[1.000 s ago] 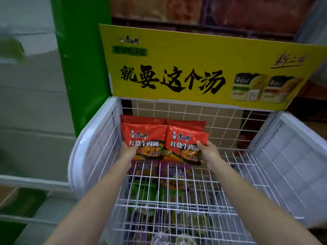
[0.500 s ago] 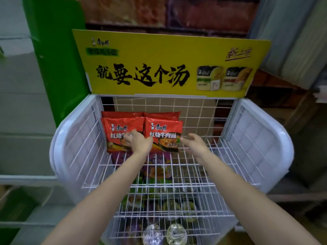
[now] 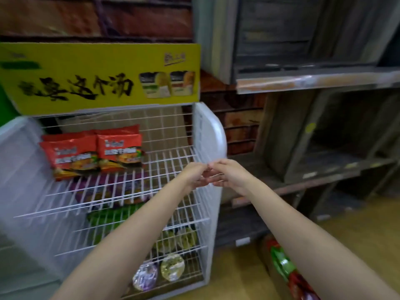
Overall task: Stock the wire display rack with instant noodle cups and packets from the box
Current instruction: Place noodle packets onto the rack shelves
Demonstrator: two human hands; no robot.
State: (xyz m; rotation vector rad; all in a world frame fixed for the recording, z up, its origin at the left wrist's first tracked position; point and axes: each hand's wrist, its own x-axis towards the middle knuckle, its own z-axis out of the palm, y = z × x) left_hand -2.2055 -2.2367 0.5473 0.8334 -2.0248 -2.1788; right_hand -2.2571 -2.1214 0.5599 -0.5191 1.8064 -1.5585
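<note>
Leaning upright, four red packets (image 3: 93, 154) occupy the top shelf (image 3: 168, 161).

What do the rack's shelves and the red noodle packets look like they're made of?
Rack shelves: thin metal wire, apparently white-coated, in an open grid you see through. Red noodle packets: flexible printed plastic film, slightly glossy, with crimped edges; blur hides finer detail.

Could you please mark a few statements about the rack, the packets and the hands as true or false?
1. Red noodle packets stand at the back left of the top wire shelf. True.
2. The left hand grips a red packet. False: it holds nothing and meets the right hand near the rack's right side.
3. Cups sit on the lowest shelf. True.
4. The sign above the rack is blue. False: it is yellow.
</note>
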